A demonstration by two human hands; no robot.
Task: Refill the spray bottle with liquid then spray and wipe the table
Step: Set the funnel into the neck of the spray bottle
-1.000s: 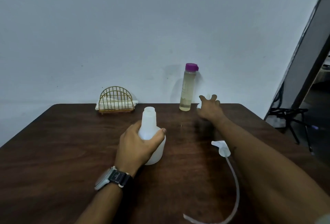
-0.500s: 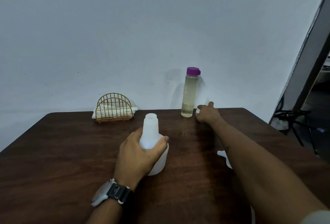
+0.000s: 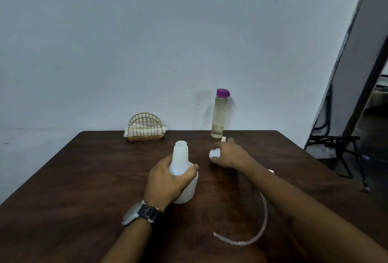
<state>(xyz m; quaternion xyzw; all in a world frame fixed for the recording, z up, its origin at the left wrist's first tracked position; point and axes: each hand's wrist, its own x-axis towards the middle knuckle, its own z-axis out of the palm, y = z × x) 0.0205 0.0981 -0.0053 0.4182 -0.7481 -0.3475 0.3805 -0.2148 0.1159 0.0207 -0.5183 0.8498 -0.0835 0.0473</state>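
Two bottles stood on the grained wooden table [image 3: 73,189]: one opaque white spray bottle [image 3: 182,168], uncapped, mid-table, gripped by the left hand [image 3: 168,181]; one clear purple-capped cylinder [image 3: 219,115] at the far edge. The right hand [image 3: 230,155] pinched a small white piece [image 3: 214,153] between them.

Light is dim, even and cool, giving the wall [image 3: 147,42] a bluish-grey cast. The only shadows are a faint smudge behind the refill bottle [image 3: 219,115] and soft darkening on the table [image 3: 84,178] under the arms. The doorway [image 3: 375,132] at right sinks to near black. Detail is soft and grainy throughout, and the wide lens slants the door frame [image 3: 357,63] and splays the table's edges.
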